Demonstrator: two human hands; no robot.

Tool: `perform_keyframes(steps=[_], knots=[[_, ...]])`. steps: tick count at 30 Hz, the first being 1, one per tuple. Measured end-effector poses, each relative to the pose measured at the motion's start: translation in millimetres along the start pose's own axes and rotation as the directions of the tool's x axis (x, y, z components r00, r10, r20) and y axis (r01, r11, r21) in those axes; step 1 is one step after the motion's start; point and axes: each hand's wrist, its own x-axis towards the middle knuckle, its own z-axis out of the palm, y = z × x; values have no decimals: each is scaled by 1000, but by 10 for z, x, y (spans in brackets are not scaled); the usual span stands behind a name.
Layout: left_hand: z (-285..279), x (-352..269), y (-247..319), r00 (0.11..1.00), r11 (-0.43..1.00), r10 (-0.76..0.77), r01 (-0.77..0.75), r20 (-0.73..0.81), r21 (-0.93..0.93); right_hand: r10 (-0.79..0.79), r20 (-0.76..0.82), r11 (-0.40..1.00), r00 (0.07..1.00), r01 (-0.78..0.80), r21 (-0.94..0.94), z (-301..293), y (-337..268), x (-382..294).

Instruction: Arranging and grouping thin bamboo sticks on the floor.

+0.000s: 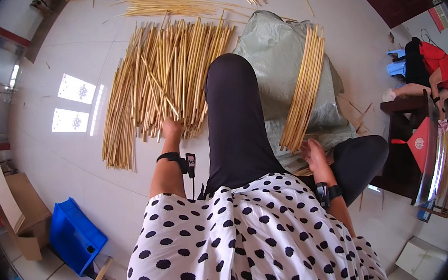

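A broad pile of thin cane or bamboo sticks lies on the floor ahead and to the left. At its near edge my left hand is curled around a stick end, its fingers mostly hidden. A pair of slanted sticks crosses over the pile just above that hand. To the right, a neat row of sticks rests on a grey-green plastic sheet covering a bulky form. My right hand is beside the row's lower ends, palm turned up and fingers apart; contact with the sticks is unclear.
More sticks are scattered farther ahead. A blue plastic crate and a cardboard box stand at left. On the right, a person in red sits near a dark wooden table. My bent legs frame the work area.
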Motion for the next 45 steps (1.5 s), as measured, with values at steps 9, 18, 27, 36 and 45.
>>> perform_keyframes(steps=[9, 18, 27, 36, 45], knots=[[381, -39, -51, 951, 952, -301, 304, 66, -45, 63, -23, 998, 998, -64, -15, 46, -41, -16], [179, -206, 193, 989, 995, -88, 82, 121, 49, 74, 36, 997, 997, -74, 19, -22, 48, 61], [69, -185, 594, 994, 996, 25, -15, -104, 93, 70, 76, 997, 995, -71, 17, -47, 91, 5], [217, 252, 817, 984, 935, 116, -63, -132, 349, 124, -9, 992, 992, -124, -34, 28, 59, -25], [196, 430, 857, 995, 956, -34, 6, 91, 294, 115, -38, 989, 993, -118, -91, 42, 28, 3]])
